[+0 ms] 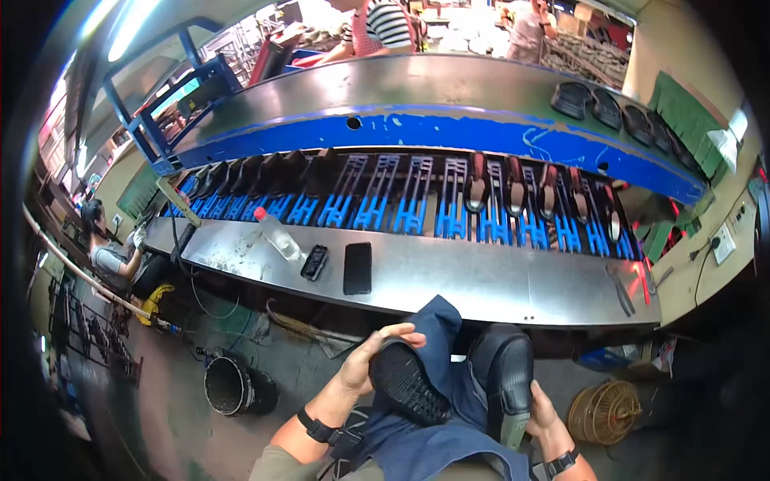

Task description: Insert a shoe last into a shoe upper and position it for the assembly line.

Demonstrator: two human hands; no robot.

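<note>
My left hand (362, 365) is closed around the edge of a black shoe sole (407, 385), its ridged tread turned up toward me. Over my right thigh, a black shoe (510, 365) stands toe away from me, with a greenish last (513, 430) showing at its heel end. My right hand (545, 410) grips this shoe by its right side near the heel; some of the fingers are hidden beneath it. The two pieces are apart, both above the dark blue apron (437, 441) on my lap.
Ahead runs a metal bench (449, 276) with a phone (358, 268), a small black device (315, 262), a clear bottle (279, 235) and pliers (620, 290). Behind it, a blue-armed rack (377, 210) carries several shoes. A bucket (228, 386) stands left, a wire spool (605, 411) right. Other people work nearby.
</note>
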